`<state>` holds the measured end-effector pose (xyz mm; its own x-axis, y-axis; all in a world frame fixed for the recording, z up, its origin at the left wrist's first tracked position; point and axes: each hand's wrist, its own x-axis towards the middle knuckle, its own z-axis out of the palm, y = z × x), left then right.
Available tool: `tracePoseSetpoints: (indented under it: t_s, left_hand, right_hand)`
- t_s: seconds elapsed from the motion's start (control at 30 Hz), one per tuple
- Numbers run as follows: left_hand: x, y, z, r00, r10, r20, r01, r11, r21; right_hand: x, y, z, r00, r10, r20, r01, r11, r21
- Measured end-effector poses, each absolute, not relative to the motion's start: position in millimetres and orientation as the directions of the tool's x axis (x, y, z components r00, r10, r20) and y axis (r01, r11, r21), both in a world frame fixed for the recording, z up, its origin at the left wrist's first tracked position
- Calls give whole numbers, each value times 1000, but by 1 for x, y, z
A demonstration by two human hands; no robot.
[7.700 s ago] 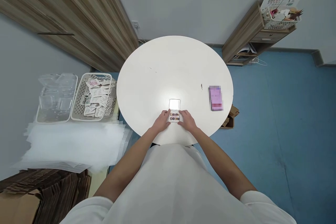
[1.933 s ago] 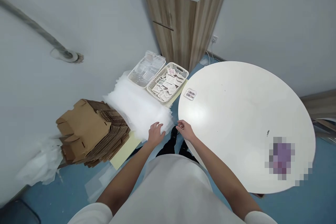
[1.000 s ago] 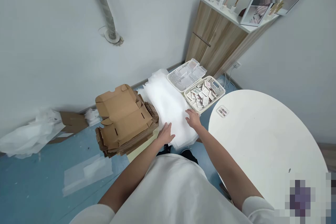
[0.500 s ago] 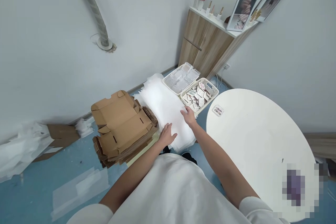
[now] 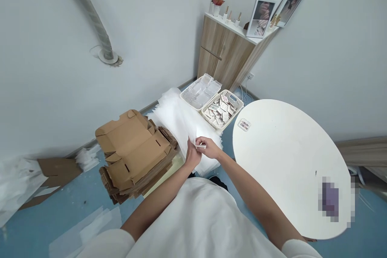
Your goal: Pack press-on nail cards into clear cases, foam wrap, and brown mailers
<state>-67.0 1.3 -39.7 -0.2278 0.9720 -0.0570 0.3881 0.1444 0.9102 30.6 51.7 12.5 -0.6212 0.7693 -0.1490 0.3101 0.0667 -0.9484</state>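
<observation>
A stack of thin white foam sheets (image 5: 178, 113) lies in front of me, its edges uneven. My right hand (image 5: 209, 148) is curled around the folded edge of the top white sheet, and a narrow roll of it shows between thumb and fingers. Close against it, my left hand (image 5: 192, 156) has its fingers together on the same sheet; the part inside that hand is hidden. Left of the sheets is a pile of flat brown cardboard boxes (image 5: 133, 145). Beyond the sheets stands a white basket of clear plastic cases (image 5: 196, 102), beside a second basket (image 5: 240, 107) of small printed packets.
A round white table (image 5: 281, 157) stands at the right with a small clear case (image 5: 244, 125) on it. A wooden cabinet (image 5: 223, 48) fills the back corner. Loose translucent sheets (image 5: 87, 225) and an opened carton (image 5: 59, 169) lie on the blue floor at left.
Both hands have come together over the stack. The right hand moved left and down, folding over the top sheet's edge; the left hand closed on it. The view shifted slightly.
</observation>
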Motion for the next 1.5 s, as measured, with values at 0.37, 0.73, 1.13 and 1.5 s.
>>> tracePoseSetpoints:
  t_s: [0.37, 0.73, 1.13, 1.5]
  left_hand:
    - [-46, -16, -44, 39, 999, -2, 685, -25, 728]
    - [20, -2, -14, 368, 929, -25, 747, -279, 603]
    - [125, 4, -25, 296, 749, -593, 296, 518, 802]
    - [214, -3, -63, 157, 755, -637, 446, 521, 728]
  right_hand:
    - [45, 55, 29, -478, 864, -161, 472, 97, -876]
    - [144, 24, 33, -108, 991, -83, 479, -21, -878]
    - [304, -40, -11, 629, 681, -375, -431, -97, -897]
    - [394, -91, -71, 651, 449, -612, -547, -282, -788]
